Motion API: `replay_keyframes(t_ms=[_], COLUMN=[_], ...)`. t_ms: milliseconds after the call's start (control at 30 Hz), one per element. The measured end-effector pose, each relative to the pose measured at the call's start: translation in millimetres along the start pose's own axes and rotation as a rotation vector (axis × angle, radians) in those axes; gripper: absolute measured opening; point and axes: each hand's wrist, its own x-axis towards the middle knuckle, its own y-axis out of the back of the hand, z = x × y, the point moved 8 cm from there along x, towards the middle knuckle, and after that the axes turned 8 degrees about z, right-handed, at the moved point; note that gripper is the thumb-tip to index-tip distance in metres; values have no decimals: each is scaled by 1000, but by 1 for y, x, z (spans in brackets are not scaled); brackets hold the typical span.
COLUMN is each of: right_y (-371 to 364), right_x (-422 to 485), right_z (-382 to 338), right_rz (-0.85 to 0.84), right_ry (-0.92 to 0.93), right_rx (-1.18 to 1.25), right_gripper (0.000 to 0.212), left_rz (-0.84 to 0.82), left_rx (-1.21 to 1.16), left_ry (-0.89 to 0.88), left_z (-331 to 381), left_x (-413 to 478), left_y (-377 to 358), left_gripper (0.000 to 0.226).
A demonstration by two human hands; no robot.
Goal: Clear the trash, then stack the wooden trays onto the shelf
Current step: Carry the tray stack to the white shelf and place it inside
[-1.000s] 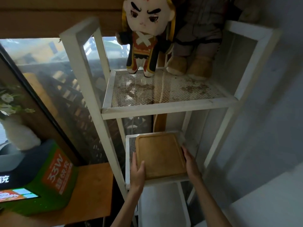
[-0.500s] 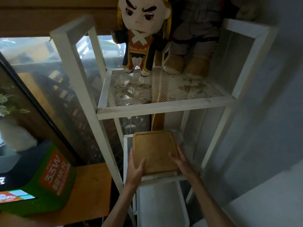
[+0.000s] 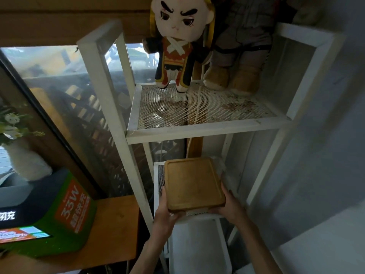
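A square wooden tray with a raised rim lies over the lower mesh level of the white metal shelf. My left hand grips its near left corner, thumb along the edge. My right hand holds its near right corner from the side and underneath. The tray's front edge sticks out slightly past the shelf's front bar. Whether another tray lies beneath it I cannot tell.
Two plush dolls stand on the upper mesh level. A wooden table sits left of the shelf with a green box with a screen and a white vase of flowers. A grey wall closes the right side.
Both hands have shifted to the tray's near corners, the right one sliding under the edge. The tray sits a little further out toward me than a second ago.
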Motion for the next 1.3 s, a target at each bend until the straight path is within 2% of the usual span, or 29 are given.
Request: replay_keyframes(t_ms=[200, 333, 467, 633, 767, 933, 1167, 1300], right_y=[6, 5, 5, 4, 3, 4, 5, 7], right_x=[8, 4, 3, 2, -1, 3, 5, 7], right_z=[-3, -1, 2, 0, 0, 3, 0, 2], right_rz=[4, -66, -38, -65, -86, -94, -148, -124], right_ry=[-15, -29, -29, -27, -19, -22, -7, -14], right_rx=[-43, 32, 63, 83, 149, 180, 226, 219], right_gripper=[122, 118, 112, 113, 122, 107, 125, 122], left_rz=[43, 38, 34, 25, 25, 51, 67, 64], left_rx=[49, 75, 71, 61, 9, 4, -13, -15], left_ry=[32, 46, 28, 31, 60, 68, 46, 46], left_z=[3, 7, 10, 13, 10, 7, 2, -4], left_x=[7, 4, 3, 1, -2, 0, 2, 5], left_y=[2, 3, 5, 6, 5, 1, 1, 1], left_gripper=[107, 106, 103, 103, 106, 103, 102, 99])
